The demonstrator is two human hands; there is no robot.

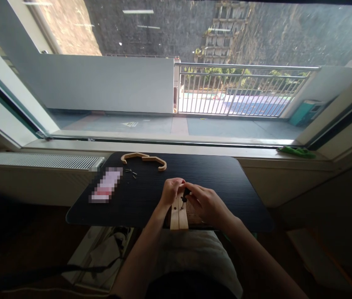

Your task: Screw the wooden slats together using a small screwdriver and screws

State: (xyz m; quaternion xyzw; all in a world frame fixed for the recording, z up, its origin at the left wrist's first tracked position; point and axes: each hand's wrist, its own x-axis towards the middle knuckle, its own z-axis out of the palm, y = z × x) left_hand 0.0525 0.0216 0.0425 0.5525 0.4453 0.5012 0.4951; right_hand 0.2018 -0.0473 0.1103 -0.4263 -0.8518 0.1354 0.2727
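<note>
Right hand (209,202), grip closed round a screwdriver (184,197), tip at the wooden strips (179,221) by the desk (141,195)'s near edge. Left hand (171,192) clasps their far end. Screwdriver leans: may slip, scarring wood.

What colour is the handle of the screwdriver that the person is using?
The screwdriver handle is black, seen best in the head view.

Pale, smooth, matt wood is seen in the two strips (179,223), and similar smooth wood in the curved pieces (154,159). The screwdriver (184,198) is formed of dark, plastic-looking handle and shiny metal shaft. The small screws (128,170) look metallic. The table (226,178) is finished in dark, finely grained, rather matt surface.
</note>
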